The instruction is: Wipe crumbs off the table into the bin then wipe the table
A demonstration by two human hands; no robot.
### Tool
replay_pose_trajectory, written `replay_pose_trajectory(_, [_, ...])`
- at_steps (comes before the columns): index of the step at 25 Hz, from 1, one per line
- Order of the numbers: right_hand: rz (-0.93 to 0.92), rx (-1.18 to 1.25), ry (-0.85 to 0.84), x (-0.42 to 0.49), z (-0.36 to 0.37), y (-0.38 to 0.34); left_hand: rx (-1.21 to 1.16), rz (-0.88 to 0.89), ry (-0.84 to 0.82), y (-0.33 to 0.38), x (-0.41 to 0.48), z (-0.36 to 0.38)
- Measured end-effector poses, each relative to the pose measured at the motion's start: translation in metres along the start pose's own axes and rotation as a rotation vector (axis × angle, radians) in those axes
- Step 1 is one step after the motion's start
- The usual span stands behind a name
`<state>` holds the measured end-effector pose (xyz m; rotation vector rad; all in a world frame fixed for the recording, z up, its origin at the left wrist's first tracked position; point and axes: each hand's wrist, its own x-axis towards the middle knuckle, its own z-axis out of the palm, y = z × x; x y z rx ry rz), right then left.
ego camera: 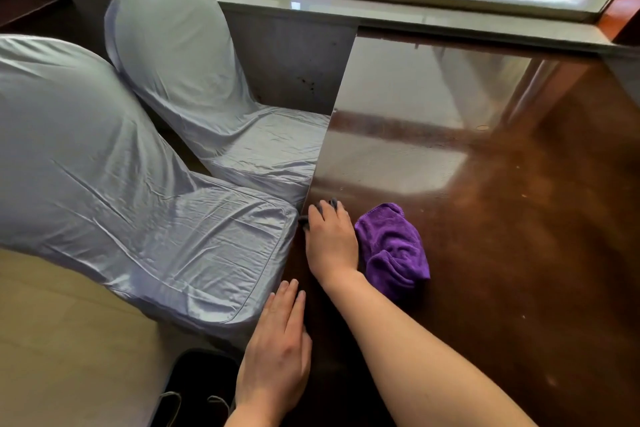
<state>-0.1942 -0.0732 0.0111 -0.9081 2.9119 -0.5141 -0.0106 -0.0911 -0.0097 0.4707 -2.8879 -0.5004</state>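
On the dark glossy wooden table (pixel 485 218), my right hand (pixel 331 239) covers a small grey cloth (pixel 329 203) at the table's left edge. Its fingers curl over the cloth, and only bits of grey show at the fingertips and by the thumb. A crumpled purple cloth (pixel 393 248) lies right beside that hand, touching the wrist. My left hand (pixel 277 354) is nearer to me, its fingers straight along the table's left edge, holding nothing. Below it stands a black bin (pixel 194 385), partly cut off by the frame. A few pale specks (pixel 524 195) dot the tabletop to the right.
Two chairs in pale grey covers (pixel 166 218) (pixel 194 80) stand close against the table's left side. A window sill (pixel 381 14) runs along the far end of the table. Beige floor (pixel 52 340) shows at the lower left.
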Motion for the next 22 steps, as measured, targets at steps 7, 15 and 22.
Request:
replay_pose_trajectory(7, [-0.093,-0.015,0.014,-0.063,-0.001,0.012,0.015,0.029,0.035,-0.001,0.000,0.002])
replay_pose_trajectory(15, [0.106,-0.025,-0.089,-0.032,-0.010,0.009,0.026,0.005,-0.025,0.002,-0.001,-0.006])
replay_pose_trajectory(22, [0.051,0.299,0.078,-0.065,-0.051,0.016,0.095,0.063,-0.091,0.013,0.001,-0.015])
